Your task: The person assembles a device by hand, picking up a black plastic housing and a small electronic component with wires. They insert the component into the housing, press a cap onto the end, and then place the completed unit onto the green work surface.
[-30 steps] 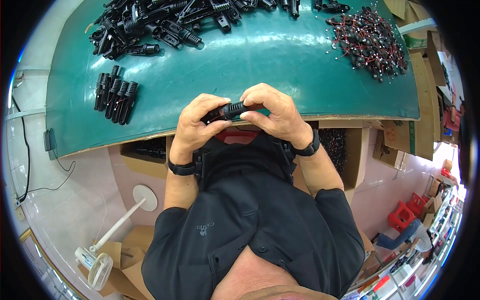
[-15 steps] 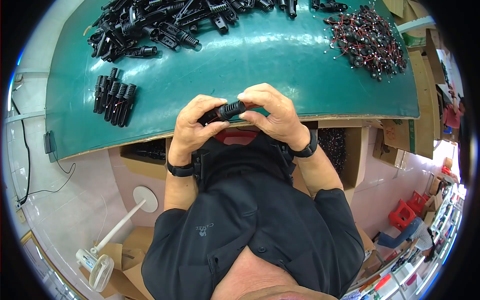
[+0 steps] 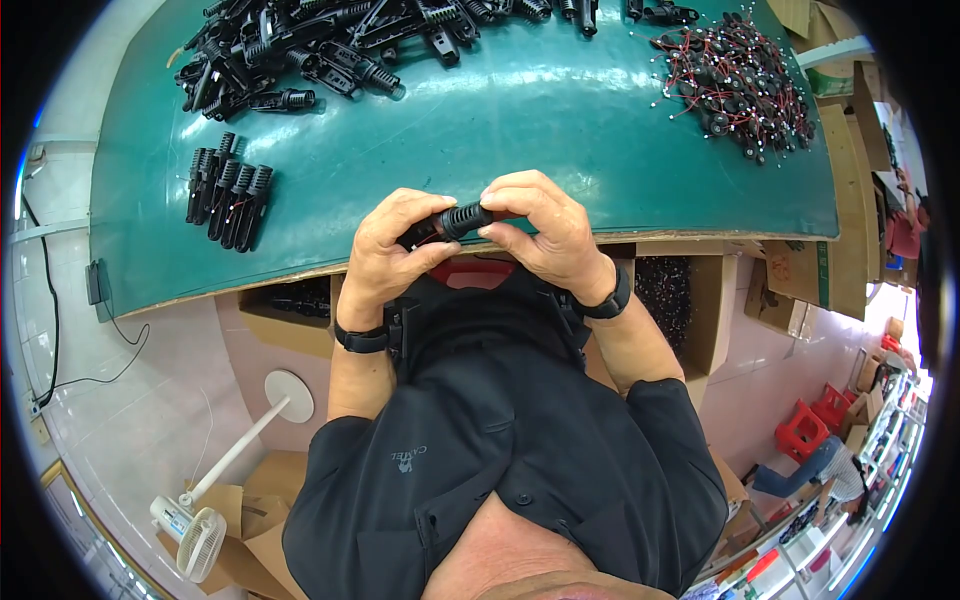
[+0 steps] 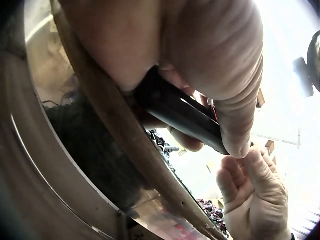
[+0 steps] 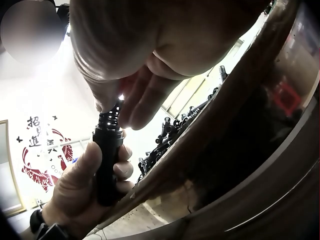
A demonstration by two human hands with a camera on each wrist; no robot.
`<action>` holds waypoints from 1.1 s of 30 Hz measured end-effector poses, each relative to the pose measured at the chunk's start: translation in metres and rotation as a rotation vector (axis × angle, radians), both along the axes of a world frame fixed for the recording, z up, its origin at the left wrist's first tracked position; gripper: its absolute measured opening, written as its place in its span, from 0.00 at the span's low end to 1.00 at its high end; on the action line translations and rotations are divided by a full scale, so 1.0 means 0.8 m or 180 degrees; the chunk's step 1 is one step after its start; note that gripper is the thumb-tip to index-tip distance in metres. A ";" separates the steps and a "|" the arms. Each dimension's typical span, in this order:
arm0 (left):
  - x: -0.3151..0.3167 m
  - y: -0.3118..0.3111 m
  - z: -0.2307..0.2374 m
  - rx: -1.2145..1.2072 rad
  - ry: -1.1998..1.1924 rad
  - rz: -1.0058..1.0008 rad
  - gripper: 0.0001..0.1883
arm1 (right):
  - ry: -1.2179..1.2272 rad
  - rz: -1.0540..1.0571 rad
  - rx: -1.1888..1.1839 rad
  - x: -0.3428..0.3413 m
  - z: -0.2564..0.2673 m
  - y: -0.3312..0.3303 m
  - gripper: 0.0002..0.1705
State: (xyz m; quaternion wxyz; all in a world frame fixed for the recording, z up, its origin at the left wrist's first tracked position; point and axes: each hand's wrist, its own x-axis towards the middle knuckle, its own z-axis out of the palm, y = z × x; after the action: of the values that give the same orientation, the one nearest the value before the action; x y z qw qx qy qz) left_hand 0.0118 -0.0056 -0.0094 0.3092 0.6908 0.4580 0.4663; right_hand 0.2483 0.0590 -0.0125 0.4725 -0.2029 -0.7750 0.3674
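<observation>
Head view: you hold a black ribbed cylinder (image 3: 462,219) just over the near edge of the green counter (image 3: 520,130), your left hand (image 3: 393,245) gripping its body, your right hand (image 3: 548,226) pinching the ribbed end between fingers and thumb. Left of your hands lies a group of similar black parts (image 3: 228,195); beyond it is a heap of black parts (image 3: 300,48), and far right a heap of red-wired pieces (image 3: 738,88). Left wrist view: your left fingers wrap the smooth body, with your right fingertips at its far end. Right wrist view: your right fingers touch the ribbed end, above your left grip.
</observation>
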 end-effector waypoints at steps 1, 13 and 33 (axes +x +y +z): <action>0.000 0.000 0.000 -0.0001 -0.0001 0.0002 0.28 | -0.0009 -0.0004 0.0014 0.000 0.000 0.000 0.21; 0.002 0.000 0.003 -0.0099 0.0090 -0.0073 0.27 | -0.0519 0.0384 0.0085 0.017 0.009 0.013 0.22; 0.000 -0.003 0.000 -0.0195 -0.0011 -0.0029 0.28 | -0.0027 -0.0268 0.0285 0.000 -0.003 -0.007 0.24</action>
State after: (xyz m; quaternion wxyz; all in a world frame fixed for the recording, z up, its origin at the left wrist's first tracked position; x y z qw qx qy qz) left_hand 0.0115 -0.0076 -0.0094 0.3332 0.6822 0.4684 0.4518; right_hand 0.2487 0.0538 -0.0148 0.4928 -0.2154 -0.7835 0.3113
